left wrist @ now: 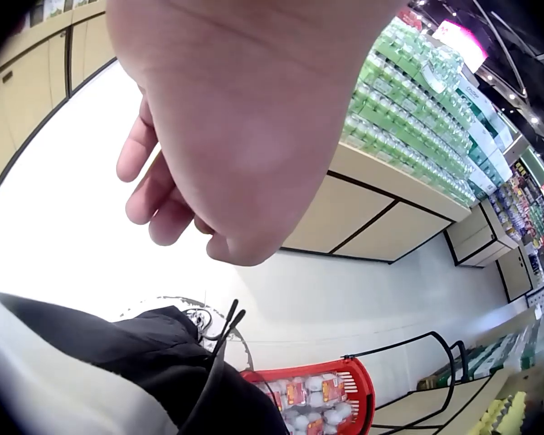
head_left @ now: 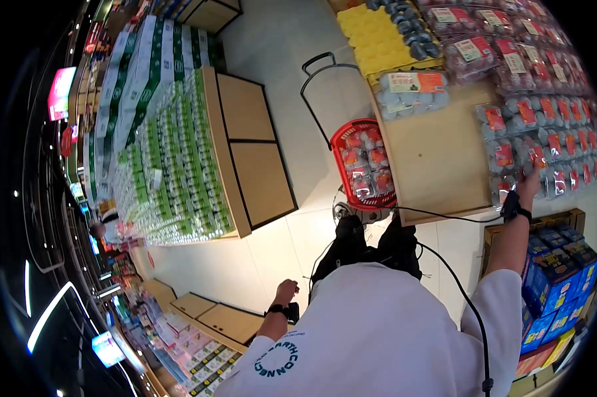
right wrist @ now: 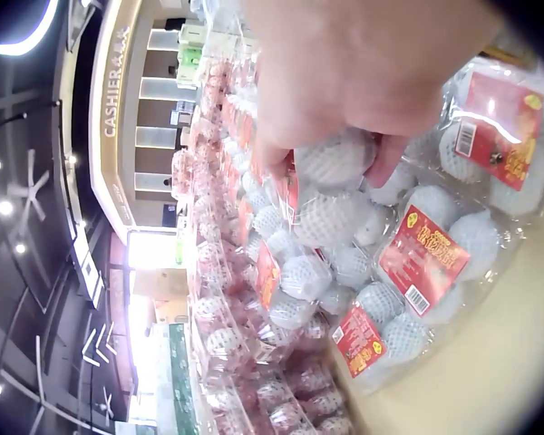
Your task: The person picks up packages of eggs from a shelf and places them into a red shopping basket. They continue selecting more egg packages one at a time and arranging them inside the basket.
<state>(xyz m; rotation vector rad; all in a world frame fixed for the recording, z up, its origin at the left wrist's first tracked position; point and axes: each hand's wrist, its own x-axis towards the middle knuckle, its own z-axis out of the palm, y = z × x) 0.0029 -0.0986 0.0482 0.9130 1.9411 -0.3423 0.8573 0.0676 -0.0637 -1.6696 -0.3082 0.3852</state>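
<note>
My right hand [head_left: 529, 184] is over the near end of rows of clear fruit packs. Its thumb and fingers pinch one fruit pack [right wrist: 331, 213], whose round fruits sit in white foam nets, with a red label partly behind the fingers. Similar packs [right wrist: 426, 263] lie around and under it on the wooden display [head_left: 437, 165]. Low at my left side hangs my left hand [head_left: 286, 291], fingers loosely curled and holding nothing. A red basket [head_left: 339, 155] with several red-labelled packs [head_left: 368, 162] stands on the floor by my feet, against the display.
A black pull handle [head_left: 305, 86] rises from the basket. Beyond the bare wood are a pack with an orange label [head_left: 414, 89] and a yellow tray [head_left: 371, 43]. Blue boxes [head_left: 553, 278] stack at my right. Green bottles [head_left: 173, 159] fill a stand across the aisle. A cable [head_left: 454, 274] runs past my right side.
</note>
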